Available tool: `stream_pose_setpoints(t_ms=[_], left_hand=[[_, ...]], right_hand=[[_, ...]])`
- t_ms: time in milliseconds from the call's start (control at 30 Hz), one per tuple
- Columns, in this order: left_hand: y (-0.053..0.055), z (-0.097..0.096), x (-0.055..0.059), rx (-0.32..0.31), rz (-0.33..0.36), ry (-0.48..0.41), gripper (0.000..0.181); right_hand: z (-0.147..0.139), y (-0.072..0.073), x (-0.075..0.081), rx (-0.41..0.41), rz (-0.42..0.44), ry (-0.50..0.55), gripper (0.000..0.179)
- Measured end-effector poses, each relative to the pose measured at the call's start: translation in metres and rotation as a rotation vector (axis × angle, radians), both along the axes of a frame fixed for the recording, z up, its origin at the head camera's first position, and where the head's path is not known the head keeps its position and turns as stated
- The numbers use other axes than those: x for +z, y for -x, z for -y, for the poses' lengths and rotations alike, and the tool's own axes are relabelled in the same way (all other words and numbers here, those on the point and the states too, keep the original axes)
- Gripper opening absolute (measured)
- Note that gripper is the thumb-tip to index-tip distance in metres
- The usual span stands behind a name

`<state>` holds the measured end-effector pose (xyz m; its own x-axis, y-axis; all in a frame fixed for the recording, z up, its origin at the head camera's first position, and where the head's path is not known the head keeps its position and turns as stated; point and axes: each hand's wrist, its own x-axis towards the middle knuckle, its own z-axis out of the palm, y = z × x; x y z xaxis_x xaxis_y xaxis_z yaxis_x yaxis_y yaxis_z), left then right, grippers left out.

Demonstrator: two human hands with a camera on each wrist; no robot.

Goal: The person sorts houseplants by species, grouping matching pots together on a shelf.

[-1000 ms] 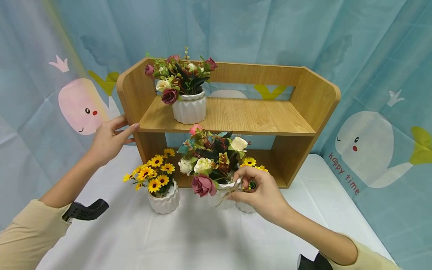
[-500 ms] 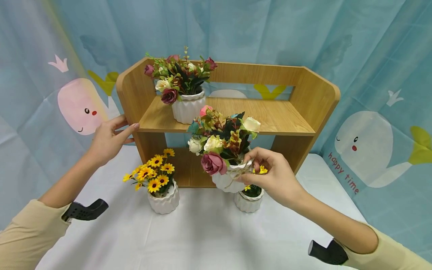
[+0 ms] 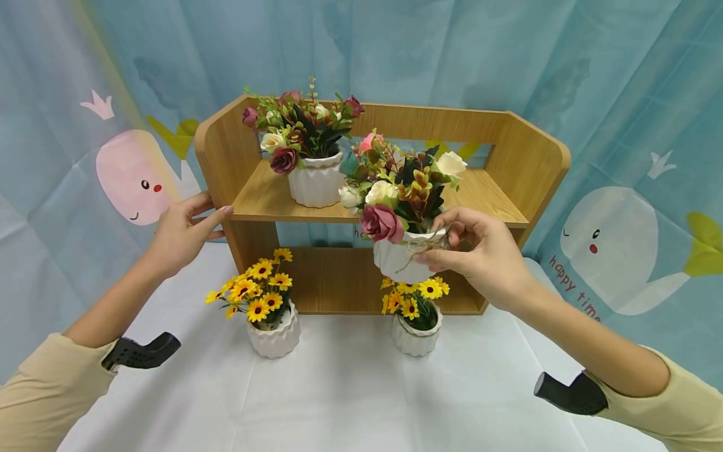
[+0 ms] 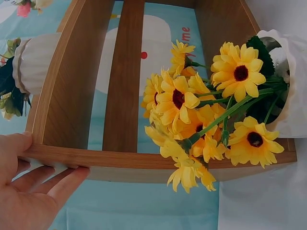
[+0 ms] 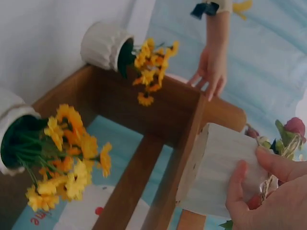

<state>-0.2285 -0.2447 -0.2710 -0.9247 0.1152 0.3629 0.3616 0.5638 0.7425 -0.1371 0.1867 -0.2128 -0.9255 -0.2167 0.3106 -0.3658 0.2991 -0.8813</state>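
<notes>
**White fluted pot of mixed roses held up before a light-brown wooden two-tier shelf**

Around the held pot, room is tight. Directly below it stands a small white pot of yellow sunflowers, some blooms just under its base in the head view. To the left, a second white pot of mauve and cream roses takes up the left end of the upper board; its neighbour's leaves overlap it in view, and whether they touch cannot be told. A larger-bloomed sunflower pot stands before the shelf's left end. Both sunflower pots rest on the white cloth-covered counter. Behind hangs a blue curtain printed with whales.

The right hand has its fingers clamped on the held pot's rim, beside a bow of rough twine. The left hand grips the shelf's left side panel, thumb at the front edge, fingers against the outer face.

The pots are smooth, glossy and ribbed, with wavy rims; the shelf has straight grain and rounded upper corners.
</notes>
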Motion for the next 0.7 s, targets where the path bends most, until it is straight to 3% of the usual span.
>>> stream_pose_setpoints(t_ms=[500,700], left_hand=[[0.001,0.0,0.0,-0.004,0.006,-0.004,0.056],[0.002,0.0,0.0,-0.001,0.009,0.0,0.055]], right_hand=[[-0.008,0.031,0.03,-0.06,-0.007,0.002,0.027],[-0.011,0.046,0.038,-0.069,0.004,0.065,0.023]])
